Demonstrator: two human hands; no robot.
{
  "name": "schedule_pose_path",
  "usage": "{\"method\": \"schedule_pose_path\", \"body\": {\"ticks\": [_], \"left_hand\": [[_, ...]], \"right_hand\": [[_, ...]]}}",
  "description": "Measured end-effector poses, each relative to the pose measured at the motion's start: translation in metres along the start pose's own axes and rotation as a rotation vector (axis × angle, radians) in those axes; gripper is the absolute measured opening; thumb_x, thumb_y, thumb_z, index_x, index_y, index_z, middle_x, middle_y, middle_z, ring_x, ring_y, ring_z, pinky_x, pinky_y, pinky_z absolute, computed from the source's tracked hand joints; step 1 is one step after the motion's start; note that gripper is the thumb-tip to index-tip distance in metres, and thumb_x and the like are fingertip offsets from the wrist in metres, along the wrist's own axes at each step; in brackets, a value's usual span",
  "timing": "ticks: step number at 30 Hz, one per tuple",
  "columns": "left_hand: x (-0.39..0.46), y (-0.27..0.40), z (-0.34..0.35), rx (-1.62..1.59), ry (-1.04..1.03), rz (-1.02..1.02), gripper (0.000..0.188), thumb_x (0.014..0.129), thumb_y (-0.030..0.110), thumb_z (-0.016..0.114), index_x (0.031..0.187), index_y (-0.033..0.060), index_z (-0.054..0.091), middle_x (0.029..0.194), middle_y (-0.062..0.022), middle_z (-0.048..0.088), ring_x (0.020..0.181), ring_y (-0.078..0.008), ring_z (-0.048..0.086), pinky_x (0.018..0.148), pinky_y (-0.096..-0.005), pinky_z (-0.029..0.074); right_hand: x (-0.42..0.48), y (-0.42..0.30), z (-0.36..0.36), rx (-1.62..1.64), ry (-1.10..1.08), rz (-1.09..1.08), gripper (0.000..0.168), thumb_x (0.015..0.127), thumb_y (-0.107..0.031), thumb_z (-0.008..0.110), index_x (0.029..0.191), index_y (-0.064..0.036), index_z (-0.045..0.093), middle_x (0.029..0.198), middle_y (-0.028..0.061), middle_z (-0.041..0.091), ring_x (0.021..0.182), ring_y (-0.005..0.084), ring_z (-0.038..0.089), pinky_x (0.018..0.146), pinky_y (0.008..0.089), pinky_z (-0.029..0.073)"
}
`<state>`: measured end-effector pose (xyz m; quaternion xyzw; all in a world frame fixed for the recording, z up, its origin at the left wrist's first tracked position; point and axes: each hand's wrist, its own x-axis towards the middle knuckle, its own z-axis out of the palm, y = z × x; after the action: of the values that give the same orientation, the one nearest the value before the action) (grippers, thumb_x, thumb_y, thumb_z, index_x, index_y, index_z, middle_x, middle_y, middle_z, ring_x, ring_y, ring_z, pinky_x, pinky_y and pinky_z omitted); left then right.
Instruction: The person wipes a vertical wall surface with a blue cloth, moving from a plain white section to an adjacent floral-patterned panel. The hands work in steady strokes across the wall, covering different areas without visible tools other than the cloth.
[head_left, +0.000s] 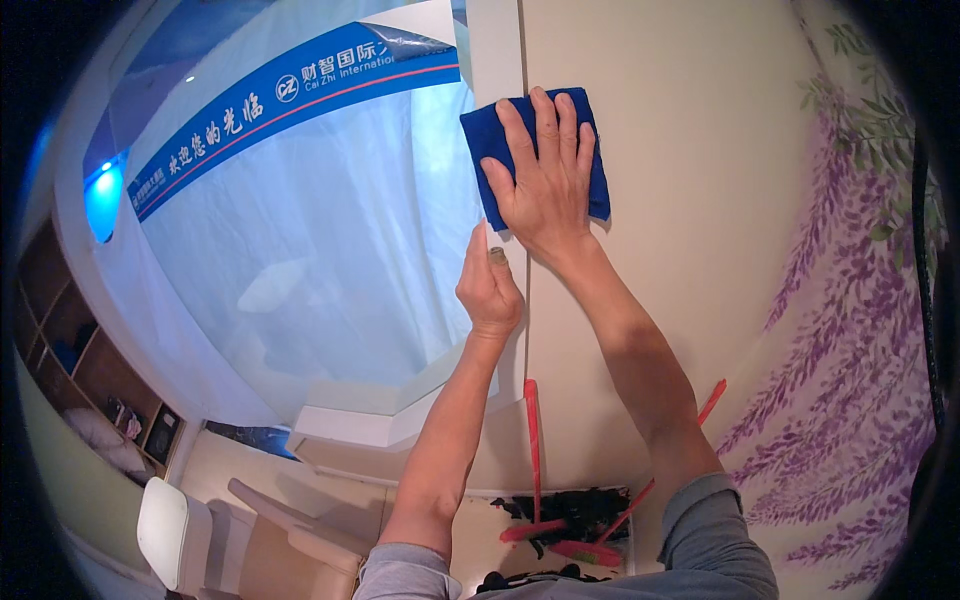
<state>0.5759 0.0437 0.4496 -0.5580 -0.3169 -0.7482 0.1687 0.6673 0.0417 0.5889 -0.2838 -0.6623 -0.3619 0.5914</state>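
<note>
A folded dark blue cloth (487, 176) lies against the white window frame (496, 45) and the beige wall (675, 187) beside it. My right hand (547, 172) presses flat on the cloth, fingers pointing up. Just below the cloth's lower left corner, my left hand (489, 289) is raised at the frame's edge beside the glass, with its fingers held together. A dark band wraps its thumb tip. Whether the left hand grips the frame's edge cannot be told. Across the upper glass runs a blue banner strip (225, 139) bearing writing, its top right corner peeled over.
A white sill (360, 427) juts out below the window. Two red-handled tools, seemingly brooms, lean low on the wall, one handle (533, 450) upright, the other (628, 510) slanted. A beige chair (300, 551) and a white bin-like object (165, 525) stand lower left, near shelves (97, 367).
</note>
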Motion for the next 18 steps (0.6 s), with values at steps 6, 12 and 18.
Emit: {"method": "schedule_pose_path", "body": {"ticks": [6,12,18], "left_hand": [[0.002,0.003,0.0,-0.013,0.005,0.012,0.043,0.11,0.023,0.046,0.139,-0.0058,0.058,0.123,-0.0244,0.07,0.109,-0.038,0.071,0.092,-0.0407,0.055],[0.002,0.002,0.0,0.048,-0.008,0.057,0.039,0.109,0.018,0.044,0.138,-0.0038,0.059,0.126,-0.0221,0.07,0.105,-0.0395,0.072,0.081,-0.0412,0.059],[0.002,0.002,0.0,0.096,0.015,0.054,0.038,0.108,0.018,0.045,0.136,-0.0033,0.06,0.121,-0.0209,0.072,0.1,-0.0386,0.073,0.08,-0.0415,0.059]], "right_hand": [[0.011,0.001,0.006,-0.016,0.056,-0.006,0.068,0.089,-0.037,0.074,0.151,-0.02,0.052,0.159,0.0201,0.042,0.148,0.0439,0.035,0.116,0.0642,0.027],[0.009,0.012,0.003,-0.024,0.088,-0.036,0.066,0.088,-0.04,0.075,0.149,-0.023,0.055,0.159,0.0175,0.043,0.148,0.0418,0.037,0.115,0.0617,0.029],[0.0,0.038,-0.013,-0.139,0.073,0.001,0.065,0.09,-0.045,0.073,0.149,-0.023,0.056,0.16,0.0145,0.044,0.148,0.0415,0.036,0.115,0.0613,0.031]]}}
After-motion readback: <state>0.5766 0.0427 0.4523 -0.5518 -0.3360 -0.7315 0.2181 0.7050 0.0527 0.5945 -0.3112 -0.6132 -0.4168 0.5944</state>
